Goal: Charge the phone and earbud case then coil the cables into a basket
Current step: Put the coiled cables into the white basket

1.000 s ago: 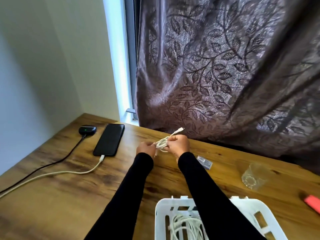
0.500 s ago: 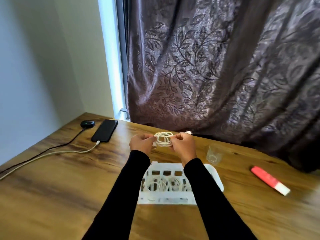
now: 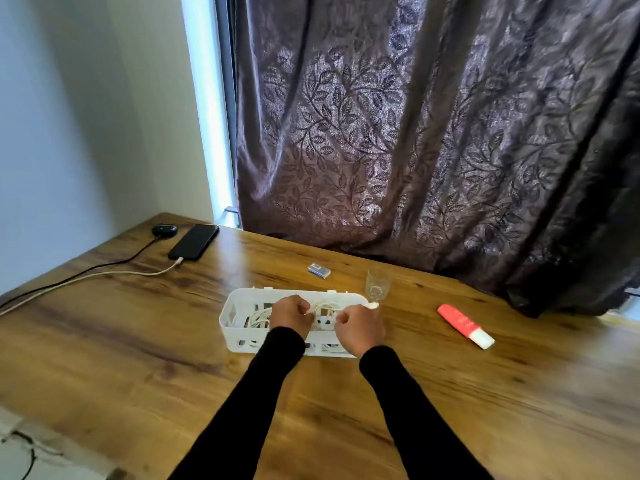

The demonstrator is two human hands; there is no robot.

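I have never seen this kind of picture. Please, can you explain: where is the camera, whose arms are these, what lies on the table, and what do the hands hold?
There is no machine here. The camera sits on a person's head and looks forward and down, so the two arms in black sleeves are that person's own.

On the wooden table a white basket stands in the middle, with coiled white cables already inside. The left hand and the right hand hold another coiled cable between them, over the basket.

At the far left lie a phone with a white cable plugged in and a black earbud case with a black cable. To the right are a small box, a clear glass and a red marker. Behind hangs a curtain.
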